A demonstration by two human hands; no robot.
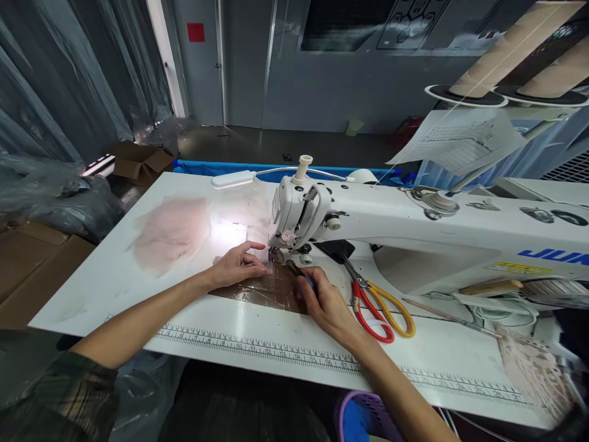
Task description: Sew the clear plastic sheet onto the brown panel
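Note:
My left hand (242, 265) lies by the presser foot of a white sewing machine (368, 212), fingers apart, fingertips on a strip of pale sheer fabric. In my right hand (324, 298) is a small dark-tipped tool (292, 266) with a bit of blue; its kind is mostly hidden by my fingers. Its tip points to the needle area. Under both hands is a brown, shiny, tape-covered sheet (264, 296) on the machine bed. Pale pink sheer fabric (172, 233) spreads over the table left of the needle.
Scissors (375, 304) with red and yellow handles lie right of my right hand. A printed ruler (276, 353) runs along the table's front edge. Lace (529, 362) lies at the right end. Thread cones (515, 46) stand above; cardboard boxes (39, 264) are at left.

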